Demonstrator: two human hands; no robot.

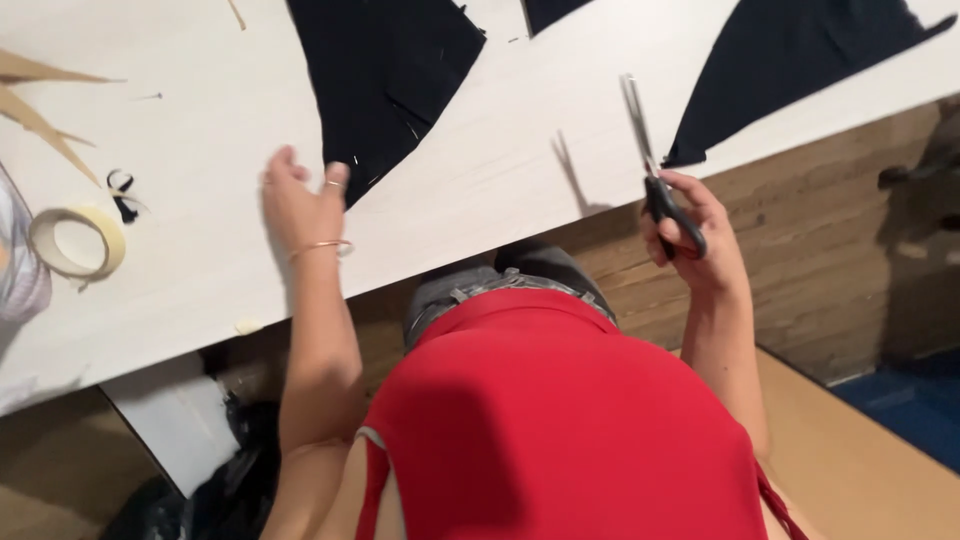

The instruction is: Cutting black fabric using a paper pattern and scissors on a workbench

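At the far left of the white laminate tabletop point(190, 150) lie pale tan paper offcuts point(40, 105) and a flat roll of cream masking tape point(76, 242), with a small black fabric scrap point(122, 197) just beside it. The left hand point(300, 200), wearing a thin bangle, rests open and flat on the table, its fingertips touching the lower edge of a large black cut fabric panel point(390, 80). This looks like a pause between cuts: the cloth is being steadied or repositioned. The right hand point(690, 235) grips black-handled steel scissors point(650, 160), blades closed and pointing up, off the cloth; cutting would call for bringing them down to the fabric edge. Another black fabric piece point(790, 60) lies at the right. Beneath are a wood-plank wall and brown floor.
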